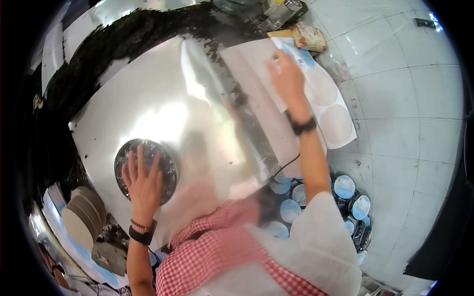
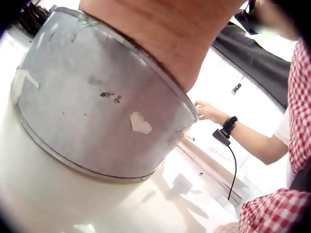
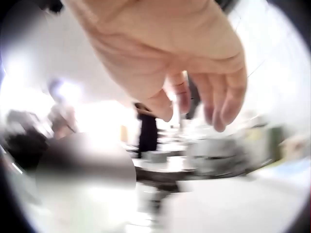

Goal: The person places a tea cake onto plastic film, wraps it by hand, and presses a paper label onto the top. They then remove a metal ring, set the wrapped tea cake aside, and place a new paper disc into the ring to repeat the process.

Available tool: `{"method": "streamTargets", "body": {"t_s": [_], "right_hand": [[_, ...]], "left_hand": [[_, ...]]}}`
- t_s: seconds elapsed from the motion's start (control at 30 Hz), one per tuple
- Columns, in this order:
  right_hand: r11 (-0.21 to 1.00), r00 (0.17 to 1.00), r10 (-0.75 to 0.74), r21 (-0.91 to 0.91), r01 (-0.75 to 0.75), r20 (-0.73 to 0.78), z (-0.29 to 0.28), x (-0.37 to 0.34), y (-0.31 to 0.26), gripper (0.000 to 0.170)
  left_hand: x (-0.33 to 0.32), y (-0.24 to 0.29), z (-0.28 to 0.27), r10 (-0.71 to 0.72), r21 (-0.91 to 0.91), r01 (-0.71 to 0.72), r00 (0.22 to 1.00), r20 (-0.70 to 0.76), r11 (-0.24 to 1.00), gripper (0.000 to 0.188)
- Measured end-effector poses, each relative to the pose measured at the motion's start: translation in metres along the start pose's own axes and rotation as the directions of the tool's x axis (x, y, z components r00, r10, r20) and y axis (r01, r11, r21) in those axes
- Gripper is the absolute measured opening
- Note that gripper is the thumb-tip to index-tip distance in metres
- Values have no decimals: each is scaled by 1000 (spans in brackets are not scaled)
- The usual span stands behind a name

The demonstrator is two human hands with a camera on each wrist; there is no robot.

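My left hand (image 1: 143, 187) rests with spread, straight fingers on the dark, shiny contents (image 1: 169, 172) of a round metal drum. From the left wrist view, the grey drum (image 2: 97, 107) has a scuffed side wall with pale patches. It stands on a glossy metal sheet (image 1: 113, 108). Blurred, my right hand (image 1: 289, 79) is over the paper sheets at the right, near round printed labels (image 1: 323, 89). In the right wrist view its fingers (image 3: 231, 92) hang loosely bent, and nothing shows between them.
Dark, loose leaf-like material (image 1: 123, 44) lies along the sheet's far and left edges. A stack of round discs (image 1: 81, 222) stands at the left. Several black packages with blue round labels (image 1: 344, 187) sit at the right. A patterned packet (image 1: 309, 38) lies beyond the papers.
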State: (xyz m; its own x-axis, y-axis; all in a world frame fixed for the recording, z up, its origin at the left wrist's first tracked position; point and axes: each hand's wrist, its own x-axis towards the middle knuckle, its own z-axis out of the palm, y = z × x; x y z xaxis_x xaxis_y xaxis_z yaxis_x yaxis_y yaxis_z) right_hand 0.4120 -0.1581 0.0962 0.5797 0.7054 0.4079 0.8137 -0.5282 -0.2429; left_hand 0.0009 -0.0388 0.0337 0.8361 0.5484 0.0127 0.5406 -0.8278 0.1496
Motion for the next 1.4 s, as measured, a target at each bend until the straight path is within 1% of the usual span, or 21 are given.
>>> {"method": "streamTargets", "body": {"t_s": [0.03,0.1,0.17,0.2,0.3,0.37,0.4,0.5,0.6,0.7,0.73,0.8,0.9,1.0,1.07,1.1,1.2,1.27,1.33,1.37,1.4], "right_hand": [[977,999,15,-214,-24,-41,10,16,41,28],[876,997,61,-481,-35,38,43,33,112,29],[831,980,149,-554,-54,129,68,44,143,32],[807,965,199,-587,-60,174,73,50,146,33],[868,937,190,-496,-21,293,79,59,159,27],[852,944,55,-509,126,325,82,62,184,21],[836,940,-14,-512,198,342,79,63,186,19],[871,900,34,-455,186,434,68,66,184,19],[865,898,-50,-431,258,437,85,58,192,21],[884,854,23,-410,226,520,79,71,198,26],[943,871,75,-320,97,485,71,74,203,29],[982,880,185,-114,-149,439,50,82,209,34],[956,907,76,-289,52,414,50,72,187,39],[925,973,40,-377,51,229,77,65,202,40],[974,925,136,-219,-59,356,77,80,219,37],[982,890,173,-145,-122,423,71,86,218,35],[919,906,358,-258,-298,226,46,101,210,33],[892,973,228,-410,-189,47,5,108,188,27],[817,977,158,-537,-210,-142,-44,118,175,28],[868,947,6,-469,-164,-321,-75,113,165,24],[917,909,-141,-397,-29,-391,-115,104,139,22]], "left_hand": [[0,0,-1,-5,2,5,1000,9,1000,51],[1,0,-1,4,20,-4,1000,28,1000,51],[0,-1,-2,-1,34,0,999,44,999,51],[1,0,-3,-15,41,12,998,68,999,50],[2,1,-3,-22,53,18,997,76,998,50],[2,2,-3,-22,71,16,997,79,997,49],[2,3,-3,-21,76,15,997,78,997,48],[3,0,-1,-17,84,11,998,68,996,48],[1,1,-1,-15,84,9,997,72,996,48],[2,1,-3,-23,78,17,996,81,997,49],[3,1,-2,-28,71,22,996,80,997,49],[3,1,-1,-18,72,14,998,56,997,49],[2,1,-1,-16,63,13,999,52,998,50],[2,1,-3,-22,49,19,997,74,999,50],[1,0,-4,-32,42,29,997,72,999,51],[1,0,-4,-30,38,28,997,65,999,51],[0,-1,-1,-19,26,18,999,42,999,53],[0,-1,2,-16,19,16,1000,22,1000,56],[0,-2,2,-27,15,27,1000,12,1000,60],[-1,-2,3,-28,9,28,1000,3,1000,65],[0,-2,3,-33,26,33,999,26,999,66]]}}
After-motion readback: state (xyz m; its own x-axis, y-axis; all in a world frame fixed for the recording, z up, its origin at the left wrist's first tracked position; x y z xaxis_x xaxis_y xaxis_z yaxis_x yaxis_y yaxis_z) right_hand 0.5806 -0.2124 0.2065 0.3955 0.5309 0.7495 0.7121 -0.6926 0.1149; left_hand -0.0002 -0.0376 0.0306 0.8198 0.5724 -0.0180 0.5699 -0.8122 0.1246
